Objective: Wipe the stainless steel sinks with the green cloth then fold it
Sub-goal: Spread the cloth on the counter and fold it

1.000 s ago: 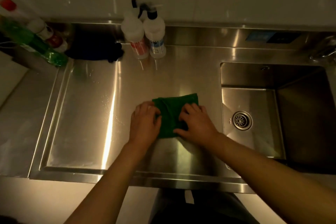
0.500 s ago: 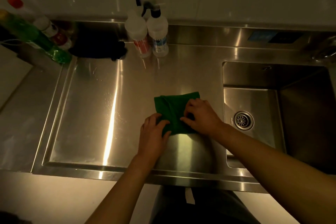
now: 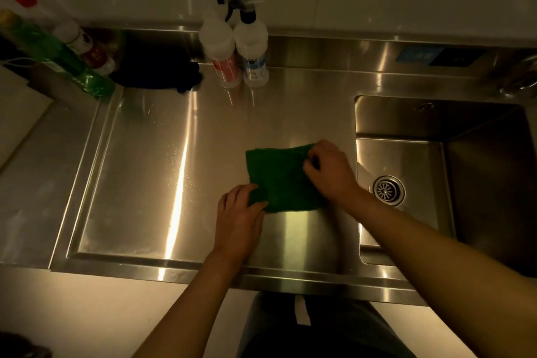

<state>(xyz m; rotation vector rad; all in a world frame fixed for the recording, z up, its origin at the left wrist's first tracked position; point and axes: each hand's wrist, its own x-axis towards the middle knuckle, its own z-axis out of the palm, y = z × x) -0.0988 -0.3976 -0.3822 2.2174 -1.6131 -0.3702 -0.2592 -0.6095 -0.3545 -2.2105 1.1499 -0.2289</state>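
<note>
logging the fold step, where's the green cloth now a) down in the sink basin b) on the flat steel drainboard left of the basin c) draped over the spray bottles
b: the green cloth lies on the drainboard, left of the sink basin, with the left hand and right hand pinching its corners.

A kitchen: stainless steel sink [image 3: 406, 189], drainboard [image 3: 139, 183], spray bottles [image 3: 235, 46].

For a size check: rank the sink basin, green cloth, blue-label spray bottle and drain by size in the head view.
Sink basin
green cloth
blue-label spray bottle
drain
Cloth versus bottle is unsure: the bottle stands farther from the camera.
</note>
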